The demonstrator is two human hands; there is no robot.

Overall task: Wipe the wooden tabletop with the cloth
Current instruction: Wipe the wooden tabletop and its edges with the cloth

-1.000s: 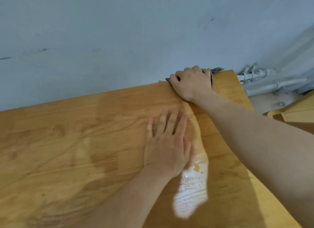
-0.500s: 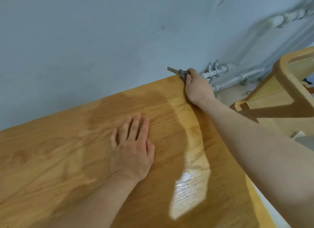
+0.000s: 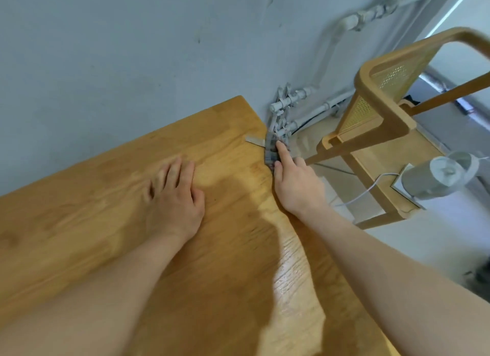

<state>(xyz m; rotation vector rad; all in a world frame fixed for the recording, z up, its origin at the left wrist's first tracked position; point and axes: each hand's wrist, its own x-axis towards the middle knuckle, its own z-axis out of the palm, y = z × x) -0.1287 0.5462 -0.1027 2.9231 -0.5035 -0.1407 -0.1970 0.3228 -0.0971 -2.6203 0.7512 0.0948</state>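
The wooden tabletop (image 3: 111, 196) fills the lower left, its right edge running down from the far corner. My right hand (image 3: 297, 186) is at that right edge, gripping a grey cloth (image 3: 271, 154) that is folded over the edge; one corner of the cloth lies flat on the wood near the far corner. My left hand (image 3: 176, 199) rests palm down on the tabletop, fingers spread, holding nothing. A wet, shiny streak (image 3: 291, 273) shows on the wood along my right forearm.
A pale blue wall (image 3: 132, 50) stands right behind the table. White pipes and valves (image 3: 289, 101) run along the wall base past the corner. To the right stands a wooden chair with a cane back (image 3: 381, 111), with a grey cylindrical device (image 3: 434, 180) and a white cable on its seat.
My right hand has slid the cloth from the far corner down along the right edge toward me. My left hand has stayed flat on the wood. The view has swung right.
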